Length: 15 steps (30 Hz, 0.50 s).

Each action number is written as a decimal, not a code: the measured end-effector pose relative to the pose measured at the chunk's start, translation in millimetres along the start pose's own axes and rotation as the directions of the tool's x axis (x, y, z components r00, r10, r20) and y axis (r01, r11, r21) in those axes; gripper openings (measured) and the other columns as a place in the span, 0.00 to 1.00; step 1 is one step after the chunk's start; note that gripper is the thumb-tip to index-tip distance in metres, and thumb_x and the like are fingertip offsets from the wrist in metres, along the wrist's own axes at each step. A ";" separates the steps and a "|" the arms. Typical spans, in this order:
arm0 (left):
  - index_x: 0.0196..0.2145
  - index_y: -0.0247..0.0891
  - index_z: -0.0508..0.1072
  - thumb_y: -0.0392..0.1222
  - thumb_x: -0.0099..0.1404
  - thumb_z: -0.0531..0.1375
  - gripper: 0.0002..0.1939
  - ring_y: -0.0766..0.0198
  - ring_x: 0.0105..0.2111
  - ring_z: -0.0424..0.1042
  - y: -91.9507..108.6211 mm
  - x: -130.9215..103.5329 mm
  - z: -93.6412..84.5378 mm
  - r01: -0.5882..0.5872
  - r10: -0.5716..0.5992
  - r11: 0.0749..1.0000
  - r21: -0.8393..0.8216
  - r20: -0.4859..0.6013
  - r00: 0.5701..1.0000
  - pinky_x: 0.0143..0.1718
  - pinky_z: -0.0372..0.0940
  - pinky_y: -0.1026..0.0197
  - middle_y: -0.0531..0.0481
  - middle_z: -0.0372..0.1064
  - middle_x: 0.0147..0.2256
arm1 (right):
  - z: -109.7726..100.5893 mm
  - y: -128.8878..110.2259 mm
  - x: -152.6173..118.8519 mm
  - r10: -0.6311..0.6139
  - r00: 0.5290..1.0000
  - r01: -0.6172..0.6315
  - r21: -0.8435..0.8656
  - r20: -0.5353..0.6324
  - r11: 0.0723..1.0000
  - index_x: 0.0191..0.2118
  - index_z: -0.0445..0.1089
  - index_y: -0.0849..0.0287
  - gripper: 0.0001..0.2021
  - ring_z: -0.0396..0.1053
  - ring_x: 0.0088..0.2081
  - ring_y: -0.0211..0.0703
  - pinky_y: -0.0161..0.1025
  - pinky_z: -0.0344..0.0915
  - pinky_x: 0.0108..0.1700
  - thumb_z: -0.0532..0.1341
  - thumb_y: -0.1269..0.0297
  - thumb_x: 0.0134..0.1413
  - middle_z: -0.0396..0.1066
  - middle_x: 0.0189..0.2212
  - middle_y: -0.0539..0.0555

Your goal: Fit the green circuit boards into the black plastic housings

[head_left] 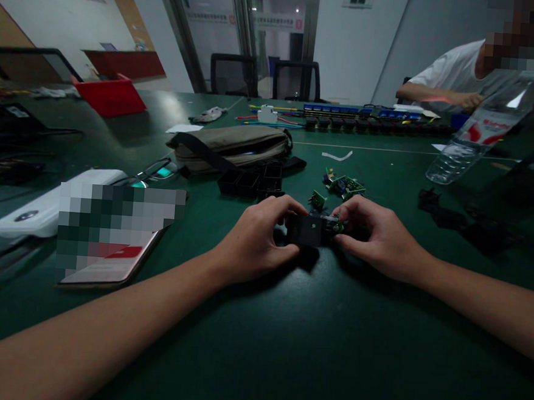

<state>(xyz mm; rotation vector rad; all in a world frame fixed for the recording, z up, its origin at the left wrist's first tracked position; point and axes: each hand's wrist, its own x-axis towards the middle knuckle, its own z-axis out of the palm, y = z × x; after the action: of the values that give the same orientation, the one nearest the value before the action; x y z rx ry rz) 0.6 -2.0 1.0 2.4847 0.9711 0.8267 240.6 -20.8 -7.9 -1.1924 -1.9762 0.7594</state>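
Observation:
Near the middle of the view, my left hand (264, 239) grips a small black box (309, 229) from its left side, fingers above and thumb below. At the box's right end, my right hand (374, 235) pinches a small green circuit board (337, 225) with dark parts on it. The board and the box touch or nearly touch. Just beyond my hands lie several loose green circuit boards (348, 186). Several open black boxes (245, 183) stand together behind my left hand, beside a grey-green pouch (234, 146).
A phone (130, 257) and a white device (56, 200) lie left on the green table (320, 350). A plastic bottle (477, 135) and black pieces (471, 223) are at right. Black-and-blue strips (359, 118) lie farther back. A person in a white shirt (450, 69) sits across, upper right.

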 end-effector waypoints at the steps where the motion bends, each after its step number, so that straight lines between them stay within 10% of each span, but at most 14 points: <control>1: 0.44 0.36 0.70 0.33 0.54 0.65 0.19 0.60 0.39 0.72 -0.1 0.0 0.0 -0.001 0.001 1.000 0.001 -0.001 1.000 0.38 0.68 0.58 0.48 0.74 0.40 | 0.0 -0.4 0.1 0.001 1.000 -0.001 0.000 0.000 1.000 0.37 0.64 0.57 0.09 0.67 0.33 0.39 0.39 0.65 0.35 0.64 0.71 0.49 0.70 0.37 0.52; 15: 0.45 0.35 0.70 0.33 0.55 0.64 0.19 0.61 0.38 0.72 -0.6 0.7 -0.3 -0.011 0.011 1.000 -0.002 0.003 1.000 0.38 0.67 0.59 0.48 0.73 0.40 | -0.2 -1.2 0.5 -0.004 1.000 0.004 0.004 -0.003 1.000 0.37 0.64 0.58 0.10 0.67 0.33 0.39 0.38 0.65 0.35 0.64 0.72 0.49 0.70 0.37 0.52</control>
<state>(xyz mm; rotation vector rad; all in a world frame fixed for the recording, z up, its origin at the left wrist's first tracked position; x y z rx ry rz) 0.6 -1.1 1.2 2.4911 0.9560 0.8265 240.0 -20.8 -6.7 -1.1857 -1.9731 0.7590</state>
